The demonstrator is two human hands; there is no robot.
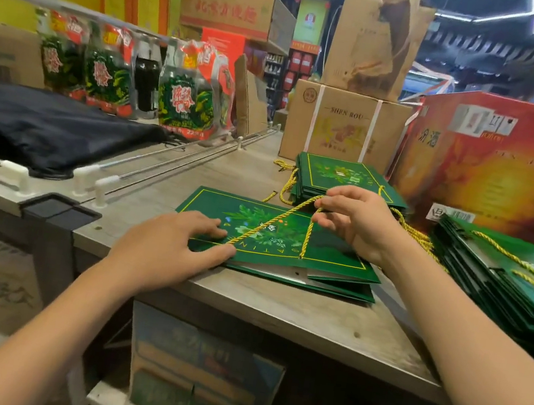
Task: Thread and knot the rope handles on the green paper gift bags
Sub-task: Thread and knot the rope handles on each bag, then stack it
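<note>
- While your left hand (pixel 169 243) lies flat, fingers straight, on the near-left corner of the green gift bag (pixel 274 234), you pin it to the wooden counter (pixel 277 308); nothing is gripped there, the hand only presses.
- Right hand (pixel 356 219): fingers curled, pinching the top of the yellow rope handle (pixel 273 220) and lifting it over the bag; both legs of the rope run down to the bag's near edge, one ending just beside your left fingertips, the other near the middle of that edge.
- Bag in work: flat, printed face up, mouth toward you; rope appears threaded at both ends; whether either end is knotted inside cannot be told; the far panel's handle is not visible.
- Stack behind (pixel 342 179): green bags lying flat, yellow ropes trailing from the left edge; judged as finished or part-finished, which one cannot be told.
- Stack at right (pixel 503 282): many bags, a yellow loop on the top one; likely done, though the lower ones are hidden.
- Loose ropes (pixel 419 237): a small bundle under your right wrist; suggests more bags remain.
- Judgement: mid-batch; the present bag is at the tighten-and-check stage, with its second handle probably outstanding.
</note>
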